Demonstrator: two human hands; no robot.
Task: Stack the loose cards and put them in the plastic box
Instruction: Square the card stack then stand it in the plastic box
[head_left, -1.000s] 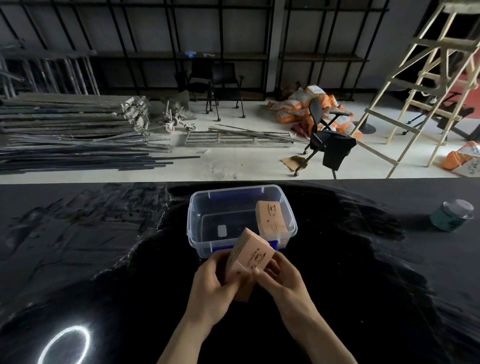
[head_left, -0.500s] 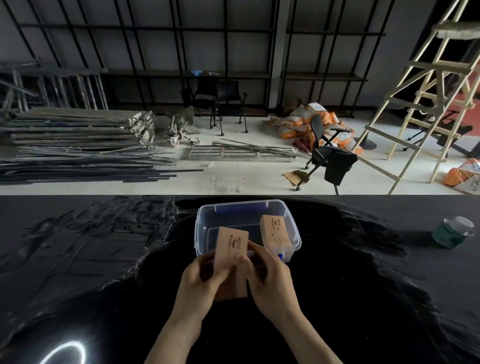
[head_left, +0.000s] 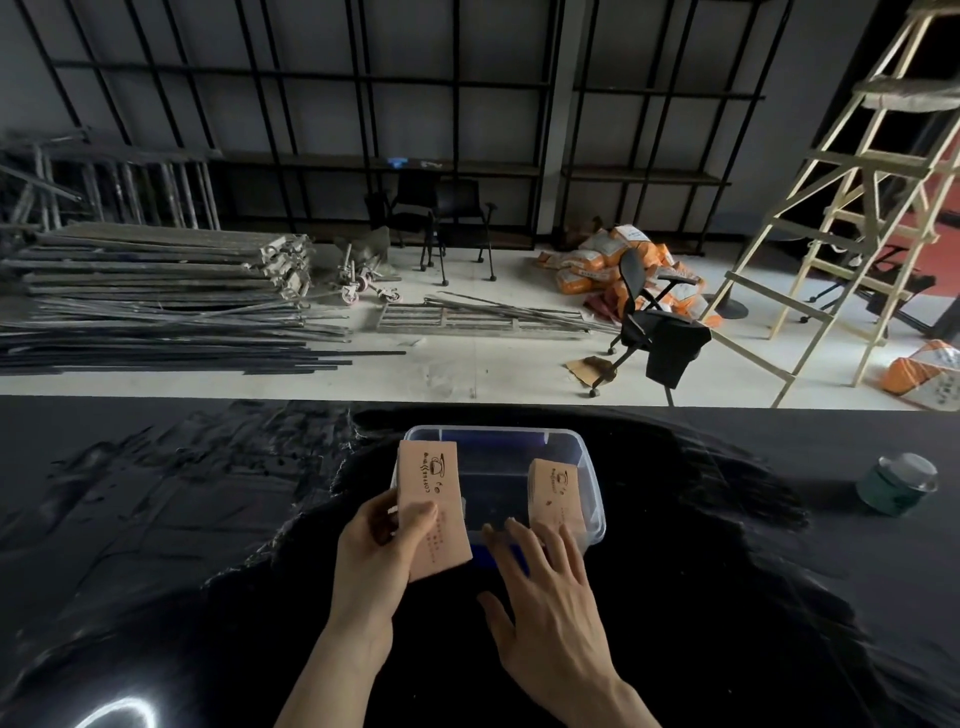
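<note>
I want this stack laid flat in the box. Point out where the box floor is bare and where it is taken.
Inside the plastic box, the floor is bare from the left wall to the card stack already standing against the right wall. The left hand holds the new stack over that left side. The near rim is crowded by the right hand.

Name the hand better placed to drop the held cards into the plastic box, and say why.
Left. The left hand already grips the card stack over the plastic box; the right hand is open and empty.
</note>
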